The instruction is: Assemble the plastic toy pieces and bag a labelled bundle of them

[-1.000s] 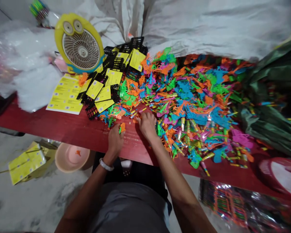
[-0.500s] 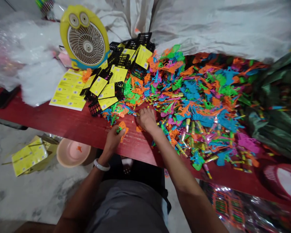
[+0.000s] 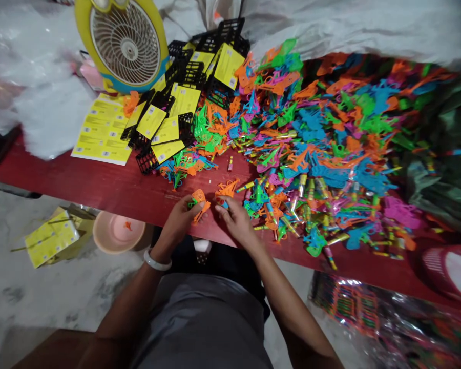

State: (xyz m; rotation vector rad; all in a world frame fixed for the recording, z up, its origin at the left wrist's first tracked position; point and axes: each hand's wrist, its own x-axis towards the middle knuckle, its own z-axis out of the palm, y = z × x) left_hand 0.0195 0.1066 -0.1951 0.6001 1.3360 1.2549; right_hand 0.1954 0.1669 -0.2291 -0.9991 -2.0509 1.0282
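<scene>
My left hand [image 3: 179, 220] is closed on a small orange plastic toy piece [image 3: 198, 201] with a green bit, held at the near edge of the red table [image 3: 107, 189]. My right hand [image 3: 235, 219] pinches another orange toy piece [image 3: 227, 190] just to its right, the two hands almost touching. A big heap of bright plastic toy pieces [image 3: 311, 133] in orange, blue, green and pink spreads over the table behind and right of my hands.
Black plastic baskets with yellow cards [image 3: 176, 113] lie at the back left, beside yellow sheets [image 3: 102, 133] and a yellow fan [image 3: 123, 43]. A pink bowl [image 3: 117, 233] and a yellow packet [image 3: 51, 238] sit on the floor. A red basket [image 3: 451, 269] is at the right.
My right hand has drawn back from the heap toward the table edge with an orange piece. My left hand stayed shut on its piece and the two came together.
</scene>
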